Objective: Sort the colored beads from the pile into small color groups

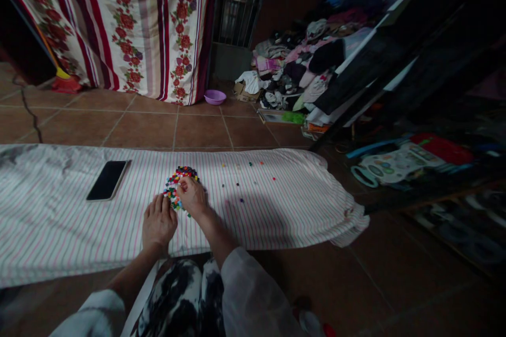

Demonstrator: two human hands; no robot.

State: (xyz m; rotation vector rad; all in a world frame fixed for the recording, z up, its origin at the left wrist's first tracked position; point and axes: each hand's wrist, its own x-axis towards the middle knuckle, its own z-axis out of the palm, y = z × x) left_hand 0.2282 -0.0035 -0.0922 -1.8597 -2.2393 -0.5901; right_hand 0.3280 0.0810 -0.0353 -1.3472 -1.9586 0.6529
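Observation:
A heap of tiny multicoloured pieces (173,190), perhaps beads, lies on a striped cloth (300,210). My left hand (159,221) rests flat, palm down, at the near left edge of the heap, its fingers stretched out. Over the heap's right side is my right hand (193,196), thumb and fingertips drawn together; whatever is between them is too small to make out. To the right, several single pieces lie spaced apart, among them a red piece (274,179), a green piece (250,164), an orange piece (261,163) and a dark purple piece (242,200).
A phone (107,180) with a dark screen lies left of the heap. Beyond the cloth, a purple basin (215,97) stands on the tiled floor by a flowered curtain (146,26). A large pile of clothes (300,63) is at the back right.

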